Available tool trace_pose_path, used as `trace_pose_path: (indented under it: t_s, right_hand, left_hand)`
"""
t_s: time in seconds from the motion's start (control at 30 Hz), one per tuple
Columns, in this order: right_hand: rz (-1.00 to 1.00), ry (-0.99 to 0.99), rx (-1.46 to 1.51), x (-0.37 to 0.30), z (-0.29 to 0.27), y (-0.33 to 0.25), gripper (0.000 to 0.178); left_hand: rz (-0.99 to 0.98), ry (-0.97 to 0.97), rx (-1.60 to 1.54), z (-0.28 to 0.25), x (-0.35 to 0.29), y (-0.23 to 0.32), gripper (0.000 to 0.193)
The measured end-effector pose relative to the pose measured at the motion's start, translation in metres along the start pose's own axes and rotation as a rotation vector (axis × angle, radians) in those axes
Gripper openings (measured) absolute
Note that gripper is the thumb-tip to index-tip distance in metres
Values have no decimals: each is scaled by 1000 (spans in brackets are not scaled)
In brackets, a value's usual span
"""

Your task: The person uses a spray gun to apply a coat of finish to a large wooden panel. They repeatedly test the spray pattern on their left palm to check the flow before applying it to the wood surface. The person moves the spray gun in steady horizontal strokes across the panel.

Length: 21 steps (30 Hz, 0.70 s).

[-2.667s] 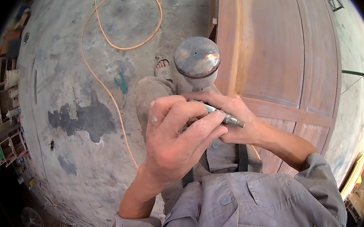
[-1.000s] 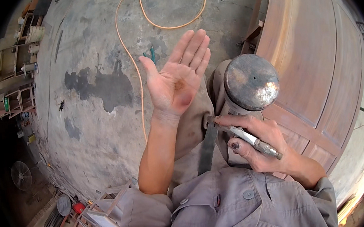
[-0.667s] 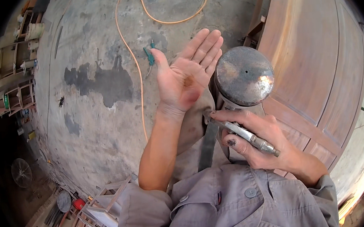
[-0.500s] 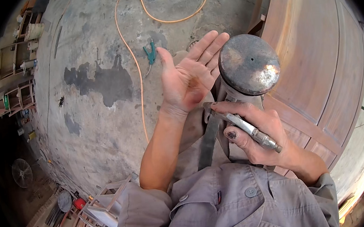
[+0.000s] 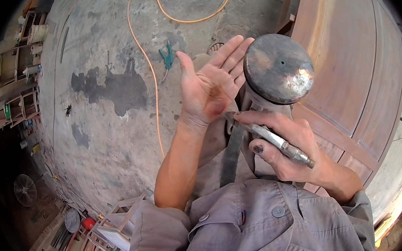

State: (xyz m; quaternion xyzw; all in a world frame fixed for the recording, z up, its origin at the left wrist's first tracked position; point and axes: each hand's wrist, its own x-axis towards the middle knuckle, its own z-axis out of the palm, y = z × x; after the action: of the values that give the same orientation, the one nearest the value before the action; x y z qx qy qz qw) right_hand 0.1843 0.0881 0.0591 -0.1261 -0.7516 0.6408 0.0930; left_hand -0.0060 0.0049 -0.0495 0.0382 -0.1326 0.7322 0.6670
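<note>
My right hand (image 5: pixel 304 139) is wrapped round the metal body of an air sander (image 5: pixel 279 69). Its round, dark, worn pad is turned up toward me and shows a small hole in the middle and a shiny patch. Palm up, my left hand (image 5: pixel 214 90) is open with its thumb spread and nothing in it; the palm has a reddish-brown smudge. Its fingertips lie by the pad's left rim, and I cannot tell whether they touch it. The sander's bare metal inlet end points back toward my right wrist.
A large panelled wooden piece (image 5: pixel 344 58) stands close at my right. On the concrete floor lie an orange air hose (image 5: pixel 148 63) and a teal blow gun (image 5: pixel 167 56). Wooden frames (image 5: pixel 118 220) stand at lower left, with a fan (image 5: pixel 25 191) beyond.
The sander's pad has shifted slightly right and up, with my right hand moving a little right. My left hand stays open beside it, barely moved.
</note>
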Motion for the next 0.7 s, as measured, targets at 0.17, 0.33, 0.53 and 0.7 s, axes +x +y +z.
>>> trace_pose_path:
  t_s: [0.17, 0.33, 0.53, 0.7]
  right_hand:
    - [-56, -21, -4, 0, -2, 0, 40]
    - [46, -16, -27, -1, -8, 1, 40]
    - [-18, 5, -40, -3, -9, 6, 40]
    - [-13, -19, -17, -8, -6, 8, 40]
  left_hand:
    - [4, 54, 33, 1, -3, 3, 118]
    - [23, 331, 172, 12, -3, 0, 117]
    - [16, 301, 131, 10, -2, -2, 117]
    - [7, 227, 20, 5, -3, -1, 117]
